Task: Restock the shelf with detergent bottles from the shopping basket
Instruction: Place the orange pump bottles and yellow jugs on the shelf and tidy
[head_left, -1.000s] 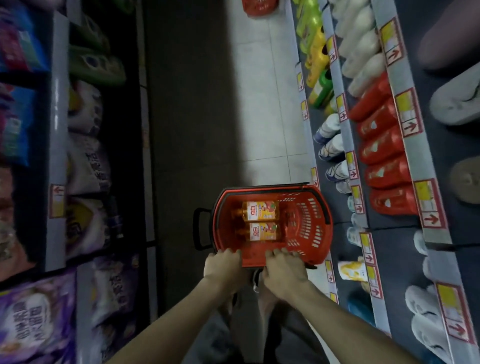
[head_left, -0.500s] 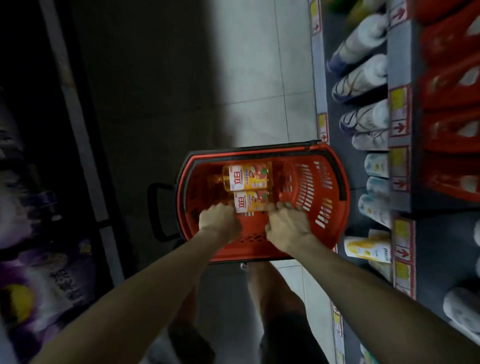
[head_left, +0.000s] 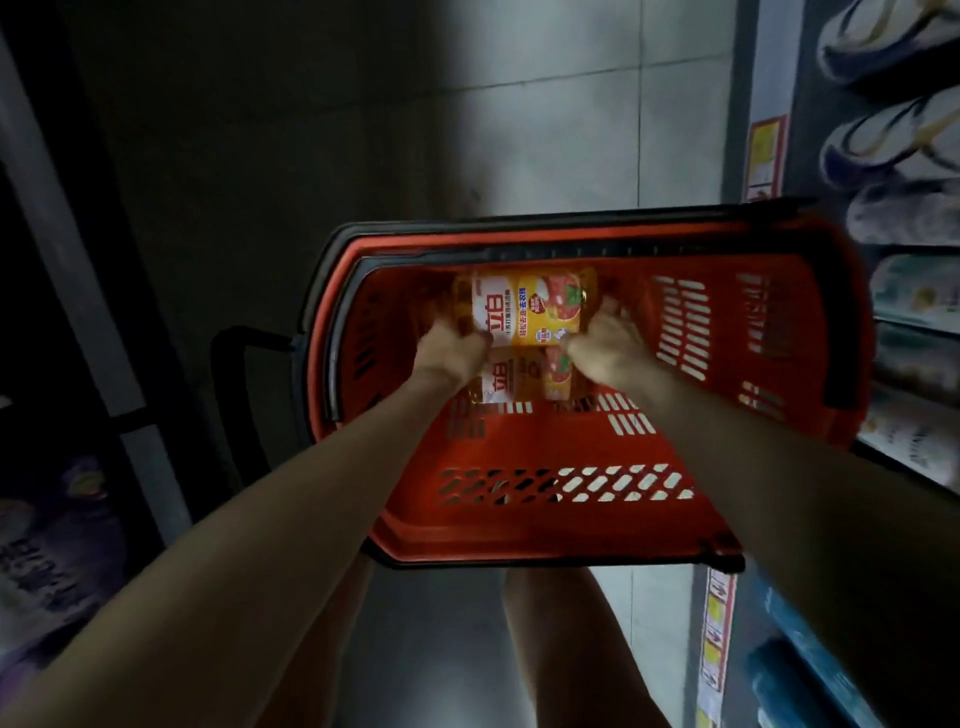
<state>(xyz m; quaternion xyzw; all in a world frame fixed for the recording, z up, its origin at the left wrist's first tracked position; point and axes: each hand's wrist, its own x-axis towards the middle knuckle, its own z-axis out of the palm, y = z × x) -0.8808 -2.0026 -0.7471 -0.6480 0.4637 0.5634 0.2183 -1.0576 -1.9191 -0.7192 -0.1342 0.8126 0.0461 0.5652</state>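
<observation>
I see one red shopping basket (head_left: 545, 525) standing on the tiled floor (head_left: 545, 130) of the aisle, directly below the camera. Its black pull handle (head_left: 228, 364) projects from the left end.

Contents: two orange detergent bottles lying on their sides, parallel and touching, against the left half of the basket.
- The far detergent bottle (head_left: 524, 306) shows a white and yellow label with red fruit artwork.
- The near detergent bottle (head_left: 519, 376) lies just beside it, on my side, and is partly hidden by both hands.

Hand status:
- The left hand (head_left: 449, 348) is inside the basket, its fingers curled round the left end of the far detergent bottle.
- The right hand (head_left: 605, 348) is inside the basket, its fingers curled over the right end of the same bottle.
- Motion blur softens both sets of fingertips, so I cannot tell how far they wrap underneath, nor whether the bottle is clear of the basket bottom.

Both forearms enter from the lower edge and cross the near wall of the basket. The person's bare knees (head_left: 561, 649) are visible below the basket.

Surroundings: the right-hand shelf (head_left: 737, 130) carries a price tag (head_left: 763, 156) on its edge strip and white and blue bottles (head_left: 883, 140) lying on their sides. The basket's right end sits close against this shelf. Dim bagged goods (head_left: 47, 545) occupy the left-hand shelving.
</observation>
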